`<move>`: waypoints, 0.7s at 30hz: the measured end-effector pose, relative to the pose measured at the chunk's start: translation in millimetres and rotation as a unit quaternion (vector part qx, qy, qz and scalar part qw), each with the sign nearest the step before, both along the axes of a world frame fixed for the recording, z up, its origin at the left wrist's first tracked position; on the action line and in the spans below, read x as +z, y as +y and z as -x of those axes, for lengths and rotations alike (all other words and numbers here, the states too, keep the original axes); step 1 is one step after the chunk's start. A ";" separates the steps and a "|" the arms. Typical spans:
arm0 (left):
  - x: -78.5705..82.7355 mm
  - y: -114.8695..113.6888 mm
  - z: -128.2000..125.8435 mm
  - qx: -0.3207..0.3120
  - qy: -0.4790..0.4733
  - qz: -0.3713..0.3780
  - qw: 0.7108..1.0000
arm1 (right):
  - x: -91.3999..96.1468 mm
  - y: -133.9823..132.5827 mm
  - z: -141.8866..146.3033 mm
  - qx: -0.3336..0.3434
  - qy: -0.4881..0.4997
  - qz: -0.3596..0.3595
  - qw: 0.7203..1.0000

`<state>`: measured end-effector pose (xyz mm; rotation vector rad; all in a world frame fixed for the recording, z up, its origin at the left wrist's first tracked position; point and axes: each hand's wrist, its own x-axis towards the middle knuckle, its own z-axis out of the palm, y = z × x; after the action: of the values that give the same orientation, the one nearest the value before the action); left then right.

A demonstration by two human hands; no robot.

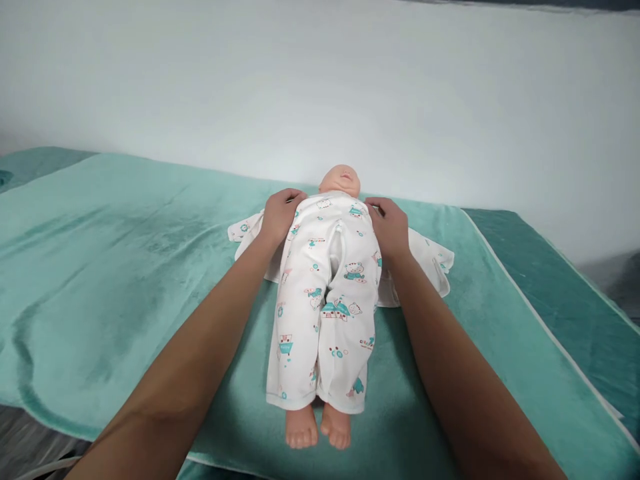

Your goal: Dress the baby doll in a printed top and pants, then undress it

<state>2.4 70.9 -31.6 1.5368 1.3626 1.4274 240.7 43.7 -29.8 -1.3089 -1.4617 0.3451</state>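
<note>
A baby doll (341, 179) lies on its back, its head at the far end and its bare feet towards me. White baby pants (303, 280) with teal and red cartoon prints cover its legs and reach up to the chest. Under its upper body a matching white baby shirt (430, 263) is spread, with a sleeve out to each side. My left hand (281, 215) is closed at the left side of the waistband, fingers curled over the edge. At the waistband's right side, my right hand (390, 223) is likewise closed. Both sets of fingertips are partly hidden.
A teal plush blanket (150, 267) lies under the doll, somewhat wrinkled on the left. Darker teal cloth (565, 287) shows beyond its right edge. A white wall (320, 87) rises close behind the doll's head. At the lower left, a pale cable (50, 469) is visible.
</note>
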 end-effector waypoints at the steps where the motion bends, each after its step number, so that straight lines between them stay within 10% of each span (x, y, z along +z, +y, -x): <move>1: 1.5 7.1 -0.3 -0.031 0.003 0.023 0.999 | 1.0 6.9 0.2 0.016 0.005 0.024 1.000; 10: 15.8 5.4 9.2 -0.207 -0.014 0.125 0.970 | 15.7 15.3 -13.9 0.220 0.030 0.177 0.959; 17: -6.0 24.0 -6.7 -0.017 0.056 0.016 0.998 | -0.4 32.0 -0.9 0.030 -0.038 0.072 0.996; 21: -11.5 15.4 -5.9 -0.060 0.014 0.006 0.998 | -7.2 24.6 1.8 0.062 0.016 0.057 0.996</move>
<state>8.3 86.3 -43.1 1.6084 1.2715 1.3258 238.9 68.3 -37.0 -1.2990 -1.5179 0.5372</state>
